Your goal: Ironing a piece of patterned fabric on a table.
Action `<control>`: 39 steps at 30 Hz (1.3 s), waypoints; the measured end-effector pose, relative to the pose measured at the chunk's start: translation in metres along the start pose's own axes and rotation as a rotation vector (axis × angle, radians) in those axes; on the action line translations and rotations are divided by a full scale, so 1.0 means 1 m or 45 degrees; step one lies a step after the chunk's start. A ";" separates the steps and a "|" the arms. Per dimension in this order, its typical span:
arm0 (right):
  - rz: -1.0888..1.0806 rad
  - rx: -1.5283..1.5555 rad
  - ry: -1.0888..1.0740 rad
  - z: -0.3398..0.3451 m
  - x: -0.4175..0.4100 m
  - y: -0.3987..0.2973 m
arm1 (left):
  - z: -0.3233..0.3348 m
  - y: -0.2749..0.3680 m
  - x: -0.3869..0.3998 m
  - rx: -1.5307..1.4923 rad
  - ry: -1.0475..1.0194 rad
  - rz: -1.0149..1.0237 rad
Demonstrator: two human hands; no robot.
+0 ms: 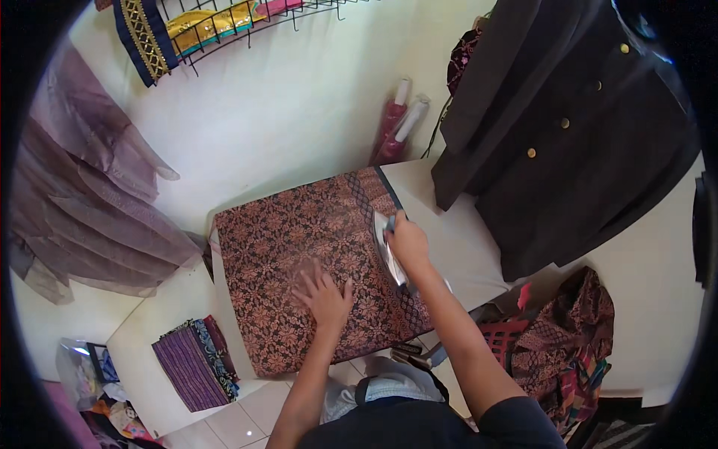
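Note:
A brown and black floral-patterned cloth [291,236] lies spread over a pale ironing surface [449,230]. My left hand [326,297] rests on the cloth with its fingers spread, holding nothing. To its right, my right hand [408,241] grips the handle of a clothes iron [388,252]. The iron sits on the cloth near its right border, by a dark edge strip [389,188]. The iron's soleplate is hidden against the cloth.
A dark jacket [538,112] hangs at the upper right, a sheer mauve garment [101,224] at the left. Folded cloths [193,365] lie on a white surface at the lower left. A red plastic basket [499,339] with patterned cloths [561,337] stands at the lower right. Wrapped rolls [395,129] lean on the wall.

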State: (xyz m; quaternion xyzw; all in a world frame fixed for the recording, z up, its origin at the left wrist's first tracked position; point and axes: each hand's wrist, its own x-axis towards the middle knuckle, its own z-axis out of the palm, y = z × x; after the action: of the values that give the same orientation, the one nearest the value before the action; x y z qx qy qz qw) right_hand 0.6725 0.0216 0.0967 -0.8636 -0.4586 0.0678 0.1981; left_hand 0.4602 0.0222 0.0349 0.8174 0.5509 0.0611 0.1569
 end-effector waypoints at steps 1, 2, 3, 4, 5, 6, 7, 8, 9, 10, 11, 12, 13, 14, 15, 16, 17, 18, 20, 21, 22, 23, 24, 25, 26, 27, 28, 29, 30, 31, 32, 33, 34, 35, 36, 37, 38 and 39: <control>-0.021 0.008 0.030 0.000 0.008 0.003 | 0.001 0.004 0.003 0.001 -0.007 -0.004; -0.015 0.005 0.025 0.000 0.008 0.008 | 0.002 0.010 0.006 -0.007 0.040 -0.001; -0.014 0.010 -0.015 0.000 0.006 0.006 | 0.004 0.010 0.008 -0.007 0.093 -0.007; -0.010 0.012 -0.053 -0.002 0.004 0.007 | 0.004 0.010 0.010 0.047 0.134 -0.002; -0.007 0.024 -0.073 -0.006 -0.011 0.011 | 0.004 0.009 0.011 0.049 0.130 -0.001; -0.016 0.041 -0.102 -0.012 -0.036 0.011 | 0.000 0.005 0.009 0.053 0.106 -0.028; 0.010 0.038 -0.154 -0.017 -0.058 0.017 | -0.002 0.003 0.010 0.056 0.086 -0.050; 0.035 0.035 -0.207 -0.020 -0.076 0.023 | -0.003 0.001 0.009 0.074 0.064 -0.084; 0.043 0.028 -0.196 -0.031 -0.086 0.030 | -0.004 0.008 0.011 0.066 0.065 -0.070; 0.086 0.010 -0.201 -0.038 -0.095 0.036 | -0.006 0.014 0.011 0.089 0.030 -0.091; 0.125 -0.006 -0.209 -0.042 -0.098 0.040 | -0.006 0.019 0.011 0.114 -0.003 -0.116; 0.105 -0.002 -0.189 -0.041 -0.093 0.041 | 0.000 0.020 0.012 0.116 -0.001 -0.118; 0.097 0.001 -0.182 -0.039 -0.083 0.038 | 0.009 0.021 0.014 0.106 0.044 -0.096; 0.064 0.008 -0.174 -0.034 -0.067 0.038 | 0.015 0.025 0.017 0.093 0.086 -0.071; 0.028 0.015 -0.167 -0.029 -0.051 0.035 | 0.020 0.029 0.019 0.091 0.096 -0.073; 0.017 0.023 -0.143 -0.023 -0.032 0.032 | 0.024 0.034 0.021 0.113 0.146 -0.038; 0.006 0.029 -0.123 -0.019 -0.018 0.028 | 0.028 0.039 0.020 0.133 0.193 -0.005; -0.008 0.029 -0.131 -0.019 -0.008 0.021 | 0.030 0.038 0.021 0.148 0.275 0.012; -0.011 0.074 -0.062 -0.018 0.005 0.014 | 0.029 0.042 0.019 0.152 0.319 0.031; -0.028 0.081 -0.068 -0.014 0.002 0.008 | 0.027 0.038 0.021 0.166 0.371 0.059; -0.070 0.105 -0.092 -0.009 -0.005 0.004 | 0.024 0.034 0.024 0.180 0.422 0.087; -0.111 0.128 -0.116 -0.006 -0.012 -0.001 | 0.020 0.030 0.028 0.185 0.430 0.072; -0.109 0.060 -0.232 -0.009 -0.020 -0.011 | 0.019 0.026 0.031 0.097 0.386 0.055; -0.147 0.078 -0.275 -0.004 -0.026 -0.018 | 0.016 0.021 0.034 0.009 0.343 0.036; -0.202 0.078 -0.300 0.002 -0.025 -0.027 | 0.016 0.011 0.038 0.066 0.388 0.025; -0.255 0.073 -0.319 0.006 -0.021 -0.033 | 0.015 0.004 0.043 0.063 0.400 0.010; -0.276 0.070 -0.321 0.011 -0.013 -0.042 | 0.013 -0.005 0.046 -0.105 0.395 -0.011; -0.301 0.071 -0.309 0.016 -0.002 -0.052 | 0.012 -0.014 0.048 -0.271 0.393 -0.033; -0.324 0.071 -0.298 0.022 0.011 -0.060 | 0.012 -0.022 0.050 -0.299 0.348 -0.036; -0.336 0.065 -0.299 0.028 0.026 -0.064 | 0.010 -0.018 0.049 -0.305 0.356 -0.045; -0.372 0.070 -0.242 0.034 0.042 -0.068 | 0.009 -0.012 0.048 -0.119 0.399 -0.041; -0.415 0.081 -0.195 0.038 0.050 -0.076 | 0.007 -0.011 0.045 0.075 0.436 -0.049; -0.429 0.080 -0.205 0.041 0.054 -0.079 | 0.004 -0.009 0.046 0.115 0.452 -0.018; -0.429 0.085 -0.191 0.042 0.058 -0.080 | 0.003 -0.006 0.048 0.113 0.453 -0.031; -0.436 0.096 -0.183 0.045 0.058 -0.086 | 0.001 -0.008 0.049 0.147 0.453 -0.054; -0.449 0.099 -0.193 0.047 0.050 -0.088 | -0.001 -0.012 0.049 0.179 0.451 -0.074; -0.430 0.102 -0.240 0.048 0.036 -0.087 | -0.003 -0.019 0.047 0.182 0.452 -0.089; -0.414 0.101 -0.277 0.046 0.024 -0.089 | -0.006 -0.028 0.046 0.111 0.407 -0.111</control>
State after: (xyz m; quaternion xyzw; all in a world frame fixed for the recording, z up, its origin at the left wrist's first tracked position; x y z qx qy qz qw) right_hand 0.6043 0.0980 0.0923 -0.7572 -0.6077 0.1460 0.1897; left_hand 0.4519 0.0756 0.0282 0.7786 0.6059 0.1596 0.0342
